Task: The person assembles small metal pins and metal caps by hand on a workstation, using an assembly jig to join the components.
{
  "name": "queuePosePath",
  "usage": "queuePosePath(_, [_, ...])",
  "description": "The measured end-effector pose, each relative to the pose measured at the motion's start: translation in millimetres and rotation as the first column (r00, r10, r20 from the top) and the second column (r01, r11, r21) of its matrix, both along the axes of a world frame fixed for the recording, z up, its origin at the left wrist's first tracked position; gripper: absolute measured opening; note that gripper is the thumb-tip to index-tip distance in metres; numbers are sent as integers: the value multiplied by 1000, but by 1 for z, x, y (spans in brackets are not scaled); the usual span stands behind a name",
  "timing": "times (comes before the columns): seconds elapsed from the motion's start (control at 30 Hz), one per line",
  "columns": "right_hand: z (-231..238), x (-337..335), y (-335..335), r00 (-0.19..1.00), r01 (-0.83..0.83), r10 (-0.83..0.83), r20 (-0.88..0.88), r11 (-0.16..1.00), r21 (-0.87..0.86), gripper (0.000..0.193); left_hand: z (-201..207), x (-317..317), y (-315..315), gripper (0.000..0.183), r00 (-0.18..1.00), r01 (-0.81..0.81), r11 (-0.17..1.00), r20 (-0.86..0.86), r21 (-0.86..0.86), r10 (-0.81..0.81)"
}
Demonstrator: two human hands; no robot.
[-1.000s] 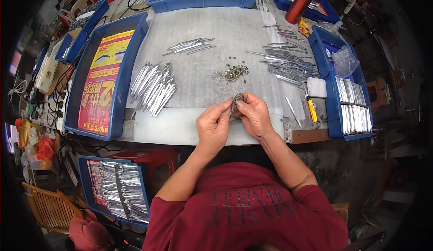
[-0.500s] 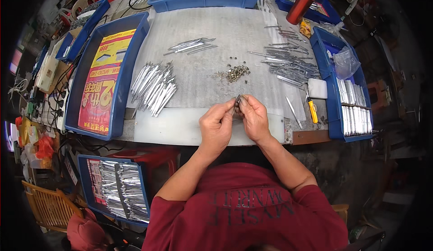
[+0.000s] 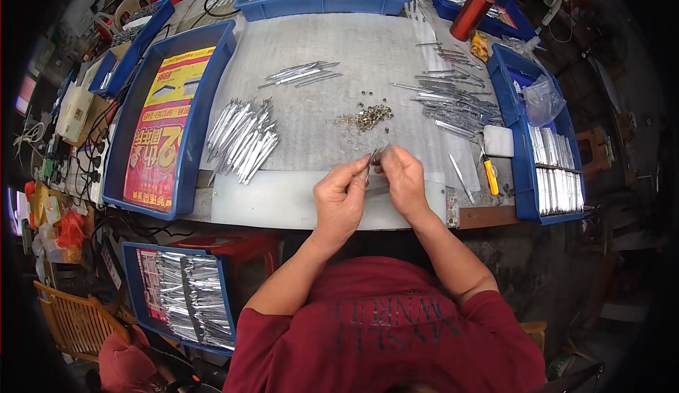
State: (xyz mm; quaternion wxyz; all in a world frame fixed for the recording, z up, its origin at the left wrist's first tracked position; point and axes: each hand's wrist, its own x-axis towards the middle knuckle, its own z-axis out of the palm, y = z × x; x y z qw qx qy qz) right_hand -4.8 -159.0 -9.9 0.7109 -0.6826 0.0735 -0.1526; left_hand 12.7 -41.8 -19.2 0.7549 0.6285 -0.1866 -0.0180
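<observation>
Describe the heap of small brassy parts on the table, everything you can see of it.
The heap of small brassy parts is a loose, low scatter of tiny, roundish, metallic-looking pieces, gold-brown with dark spots and bright glints. It rests on the pale sheet, thinning out leftward, with a few stray pieces apart beyond it and one on its near side. Neither the left hand nor the right hand touches it. Individual shapes are too small to tell.

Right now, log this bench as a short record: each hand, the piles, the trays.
Left hand: pinching a small dark piece at its fingertips
Right hand: close beside that piece, blurred; grip unclear
Centre pile: small brass-coloured pieces
Left pile: bright silver strips
Right pile: greyer strips
Left tray: blue, lined with a printed sheet
Right tray: blue, holding silver strips and clear plastic
</observation>
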Motion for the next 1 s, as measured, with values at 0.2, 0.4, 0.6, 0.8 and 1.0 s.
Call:
queuePosePath(0.2, [-4, 5, -7, 996, 68, -64, 61, 996, -61, 22, 6, -2, 1, 18, 1000, 16, 1000, -12, 15, -15])
queuePosePath(0.4, [-6, 8, -9, 996, 81, -81, 38, 996, -20, 15, 6, -4, 2, 18, 1000, 20, 1000, 1, -6, -20])
queuePosePath(0.6, [-8, 2, -2, 985, 103, -63, 158, 960, -262, 13, 5, -2, 2, 18, 1000, 23, 999, -6, -32, -23])
queuePosePath(0.8, [-6, 4, -2, 991, 120, -119, 61, 993, -15, 9, 7, 0, 3, 18, 993, 32, 996, -112, -82, -41])
queuePosePath(1.0, [-4, 1, 1, 961, 141, -40, 274, 921, -362, 9, 6, -1, 0, 18, 998, 28, 997, -45, -74, -31])
